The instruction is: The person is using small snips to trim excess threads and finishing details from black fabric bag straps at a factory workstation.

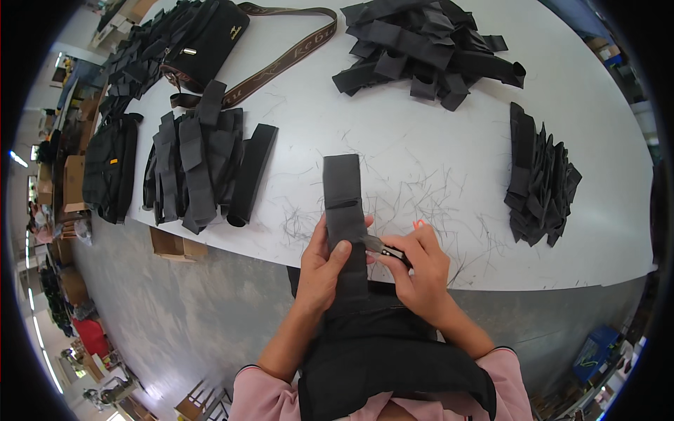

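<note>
Head view: gripping with left fingers [318, 238] a black strip [342, 179], seemingly to steady its right edge against snips [385, 249] clasped in right fingers [427, 240], over the table's [302, 133] near edge, between strip heaps [193, 165] presumably kept within reach.

A long, flat strip [342, 181] of dark grey-black fabric, with a crosswise fold or seam partway along it, runs lengthwise away from the body. Its far end extends over the bench [463, 133] and its near end past the bench's front edge; the left hand [323, 265] grips it. Small snips [396, 254], black-handled with silvery blades, sit in the right hand [420, 270], blades pointing left at the strip's right edge; whether they touch it is unclear.
</note>
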The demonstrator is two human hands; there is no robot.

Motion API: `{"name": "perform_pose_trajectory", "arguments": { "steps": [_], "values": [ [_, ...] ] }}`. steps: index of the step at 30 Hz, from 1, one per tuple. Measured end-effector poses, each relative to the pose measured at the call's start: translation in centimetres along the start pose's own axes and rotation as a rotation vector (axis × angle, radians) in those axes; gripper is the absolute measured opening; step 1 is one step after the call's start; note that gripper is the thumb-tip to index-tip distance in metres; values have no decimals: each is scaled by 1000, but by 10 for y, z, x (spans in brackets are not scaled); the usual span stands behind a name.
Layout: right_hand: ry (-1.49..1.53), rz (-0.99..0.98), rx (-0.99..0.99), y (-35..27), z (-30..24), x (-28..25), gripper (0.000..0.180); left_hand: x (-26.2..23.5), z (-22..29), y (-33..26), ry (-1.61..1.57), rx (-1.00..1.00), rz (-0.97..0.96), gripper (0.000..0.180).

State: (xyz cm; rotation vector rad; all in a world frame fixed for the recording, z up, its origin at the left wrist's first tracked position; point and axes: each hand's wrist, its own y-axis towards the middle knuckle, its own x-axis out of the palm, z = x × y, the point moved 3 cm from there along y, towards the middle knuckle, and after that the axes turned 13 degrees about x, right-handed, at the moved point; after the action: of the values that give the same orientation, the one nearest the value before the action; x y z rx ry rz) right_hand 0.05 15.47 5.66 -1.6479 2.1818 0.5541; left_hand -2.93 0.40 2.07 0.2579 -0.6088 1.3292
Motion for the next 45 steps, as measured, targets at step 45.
{"name": "perform_pose_trajectory", "arguments": {
  "steps": [45],
  "values": [
    [189, -380, 254, -12, 27, -3, 22, -11, 3, -11, 172, -275, -140, 57]
  ]
}}
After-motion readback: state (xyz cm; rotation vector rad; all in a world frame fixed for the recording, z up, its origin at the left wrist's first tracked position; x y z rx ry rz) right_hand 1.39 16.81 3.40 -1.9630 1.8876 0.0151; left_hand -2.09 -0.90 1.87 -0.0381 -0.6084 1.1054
